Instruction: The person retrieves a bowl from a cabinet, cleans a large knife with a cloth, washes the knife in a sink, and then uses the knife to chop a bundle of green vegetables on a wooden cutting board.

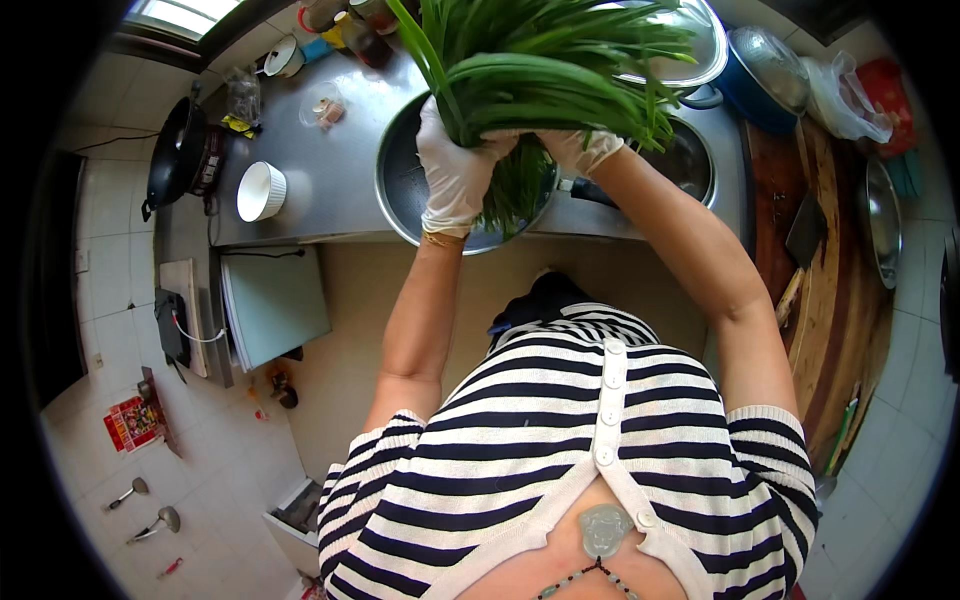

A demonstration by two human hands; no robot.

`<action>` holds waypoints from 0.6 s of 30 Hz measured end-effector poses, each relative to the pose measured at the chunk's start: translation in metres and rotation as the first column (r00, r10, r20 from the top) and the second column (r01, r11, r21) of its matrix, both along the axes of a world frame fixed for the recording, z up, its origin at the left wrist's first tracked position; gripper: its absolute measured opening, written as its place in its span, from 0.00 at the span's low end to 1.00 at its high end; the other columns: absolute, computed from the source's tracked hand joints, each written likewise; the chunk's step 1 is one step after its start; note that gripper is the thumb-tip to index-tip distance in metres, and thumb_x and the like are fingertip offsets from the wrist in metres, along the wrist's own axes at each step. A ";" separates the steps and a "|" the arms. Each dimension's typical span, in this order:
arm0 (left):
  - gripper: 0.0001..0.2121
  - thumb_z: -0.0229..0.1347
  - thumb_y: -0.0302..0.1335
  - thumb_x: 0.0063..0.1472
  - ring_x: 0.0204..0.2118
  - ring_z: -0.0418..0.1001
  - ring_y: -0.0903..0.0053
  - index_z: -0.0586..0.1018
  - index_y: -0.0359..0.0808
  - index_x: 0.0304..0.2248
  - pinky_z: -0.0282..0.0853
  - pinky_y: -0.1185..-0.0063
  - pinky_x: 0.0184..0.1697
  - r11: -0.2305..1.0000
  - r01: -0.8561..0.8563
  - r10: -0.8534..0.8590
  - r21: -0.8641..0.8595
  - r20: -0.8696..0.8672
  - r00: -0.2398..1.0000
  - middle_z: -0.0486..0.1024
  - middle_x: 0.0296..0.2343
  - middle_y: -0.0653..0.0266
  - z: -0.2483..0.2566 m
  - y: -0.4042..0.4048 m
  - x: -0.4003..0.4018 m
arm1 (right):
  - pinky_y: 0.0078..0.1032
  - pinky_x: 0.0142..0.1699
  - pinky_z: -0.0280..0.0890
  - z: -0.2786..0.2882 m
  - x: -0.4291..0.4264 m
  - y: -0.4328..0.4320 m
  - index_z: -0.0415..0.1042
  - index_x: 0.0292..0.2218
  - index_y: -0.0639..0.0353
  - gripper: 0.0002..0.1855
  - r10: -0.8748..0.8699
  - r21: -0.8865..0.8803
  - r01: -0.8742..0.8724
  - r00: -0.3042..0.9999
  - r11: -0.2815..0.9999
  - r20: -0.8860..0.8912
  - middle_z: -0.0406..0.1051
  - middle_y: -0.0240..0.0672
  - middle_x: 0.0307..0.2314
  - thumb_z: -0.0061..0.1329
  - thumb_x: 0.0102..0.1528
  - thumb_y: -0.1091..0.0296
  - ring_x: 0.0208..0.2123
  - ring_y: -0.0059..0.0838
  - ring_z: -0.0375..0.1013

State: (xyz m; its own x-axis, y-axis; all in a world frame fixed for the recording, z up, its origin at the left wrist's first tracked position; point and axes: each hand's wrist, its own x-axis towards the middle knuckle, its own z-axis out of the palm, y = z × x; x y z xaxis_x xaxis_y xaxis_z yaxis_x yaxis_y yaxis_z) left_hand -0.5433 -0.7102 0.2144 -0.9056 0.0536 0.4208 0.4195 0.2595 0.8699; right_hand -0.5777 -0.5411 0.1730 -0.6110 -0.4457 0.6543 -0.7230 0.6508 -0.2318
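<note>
A large bunch of long flat green leaves, like garlic chives (547,82), is raised over the steel counter. Gloved in white, my left hand (457,169) grips the bunch near its left end. My right hand (577,150), gloved too, is closed round its underside; the leaves hide some of the fingers. Below both hands stands a wide round metal basin (397,180), overhanging the counter's front edge. More green leaf ends hang or lie over its right side; whether they belong to the held bunch I cannot tell.
Right of the basin is a pan (686,165) with a black handle. Behind it stands a glass-lidded pot (694,45). A white ribbed bowl (261,192) and a black wok (176,154) are at left. A cleaver (806,229) lies on the wooden board (832,315) at right.
</note>
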 end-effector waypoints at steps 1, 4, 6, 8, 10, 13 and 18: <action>0.23 0.64 0.19 0.44 0.34 0.74 0.77 0.68 0.28 0.41 0.72 0.82 0.36 0.979 0.072 -0.091 0.192 0.091 0.992 0.75 0.34 0.61 0.009 0.002 -0.004 | 0.35 0.51 0.62 0.003 -0.005 0.004 0.71 0.46 0.40 0.19 -0.028 0.024 0.030 0.996 0.999 -0.090 0.67 0.32 0.45 0.47 0.50 0.67 0.46 0.39 0.66; 0.23 0.63 0.18 0.44 0.33 0.75 0.77 0.68 0.28 0.40 0.72 0.81 0.36 0.986 0.068 -0.075 0.155 0.039 0.996 0.76 0.32 0.62 0.027 0.003 -0.009 | 0.31 0.51 0.62 0.006 -0.011 0.001 0.73 0.43 0.48 0.15 -0.034 0.007 0.035 0.994 0.999 -0.102 0.69 0.34 0.44 0.43 0.54 0.63 0.46 0.38 0.67; 0.23 0.63 0.18 0.43 0.33 0.74 0.77 0.68 0.28 0.40 0.71 0.80 0.37 0.996 0.026 -0.029 0.085 0.032 0.999 0.76 0.32 0.61 0.024 0.001 -0.008 | 0.30 0.50 0.63 0.009 -0.007 -0.002 0.72 0.44 0.49 0.16 0.052 -0.021 -0.052 0.998 0.998 -0.037 0.70 0.34 0.42 0.46 0.54 0.61 0.45 0.35 0.68; 0.24 0.64 0.18 0.42 0.34 0.74 0.77 0.68 0.28 0.40 0.71 0.81 0.38 0.985 0.019 -0.046 0.172 0.153 0.987 0.76 0.33 0.61 0.006 0.001 -0.004 | 0.29 0.50 0.64 0.016 -0.001 -0.003 0.72 0.45 0.51 0.18 0.136 -0.051 -0.135 0.990 0.990 0.023 0.71 0.33 0.41 0.48 0.53 0.58 0.44 0.32 0.69; 0.25 0.65 0.17 0.40 0.35 0.74 0.77 0.68 0.28 0.40 0.71 0.81 0.38 0.997 -0.054 0.049 0.047 0.092 0.995 0.76 0.33 0.61 -0.009 -0.007 -0.002 | 0.29 0.49 0.65 0.029 0.004 -0.009 0.71 0.46 0.54 0.20 0.241 -0.141 -0.219 0.956 0.965 0.166 0.72 0.34 0.41 0.50 0.53 0.57 0.43 0.31 0.69; 0.26 0.65 0.17 0.39 0.35 0.74 0.77 0.68 0.28 0.40 0.71 0.80 0.39 0.993 -0.052 0.043 0.104 0.085 0.995 0.76 0.33 0.61 -0.003 -0.005 -0.001 | 0.29 0.49 0.65 0.044 0.006 -0.013 0.72 0.45 0.57 0.22 0.377 -0.396 -0.211 0.832 0.894 0.406 0.71 0.35 0.41 0.52 0.51 0.55 0.43 0.30 0.69; 0.24 0.63 0.17 0.42 0.30 0.75 0.78 0.68 0.27 0.40 0.72 0.83 0.33 0.993 0.053 -0.059 0.107 0.054 0.997 0.76 0.32 0.61 0.037 -0.004 -0.011 | 0.33 0.50 0.64 0.012 -0.021 0.000 0.73 0.45 0.40 0.17 -0.169 0.269 0.291 0.902 0.918 -0.398 0.69 0.33 0.45 0.49 0.51 0.64 0.45 0.36 0.68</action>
State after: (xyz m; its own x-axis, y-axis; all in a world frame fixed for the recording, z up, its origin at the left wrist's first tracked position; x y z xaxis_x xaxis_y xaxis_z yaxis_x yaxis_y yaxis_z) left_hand -0.5544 -0.7146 0.2511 -0.9252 0.0627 0.3744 0.3796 0.1424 0.9141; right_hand -0.5982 -0.5412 0.1850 -0.4716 -0.5404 0.6969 -0.5365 0.8030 0.2596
